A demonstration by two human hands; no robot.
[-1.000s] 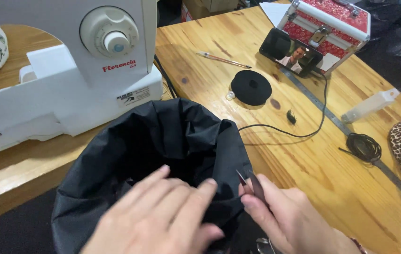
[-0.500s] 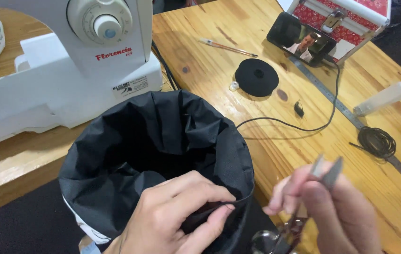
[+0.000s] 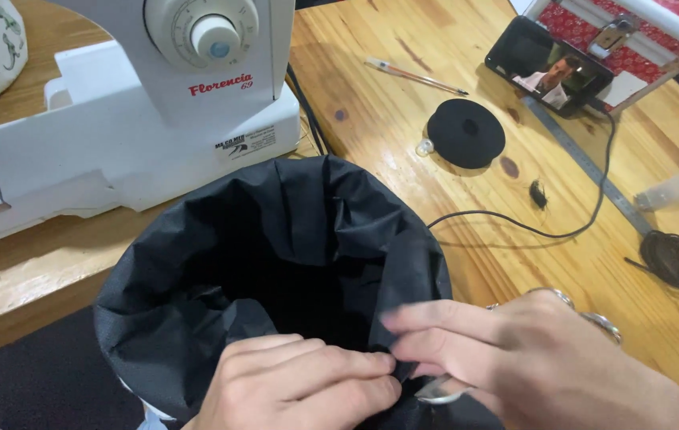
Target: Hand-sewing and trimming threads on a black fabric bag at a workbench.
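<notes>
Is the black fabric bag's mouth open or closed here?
Open: the black fabric bag shows a round rim and dark hollow; left hand and right hand pinch its near edge.

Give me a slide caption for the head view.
Both hands, left hand and right hand, pinch black fabric beside a white sewing machine.

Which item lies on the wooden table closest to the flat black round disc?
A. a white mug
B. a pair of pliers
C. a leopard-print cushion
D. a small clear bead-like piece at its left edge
D: a small clear piece sits right against the left edge of the black disc on the wooden table; none of the other options shows in the picture.
</notes>
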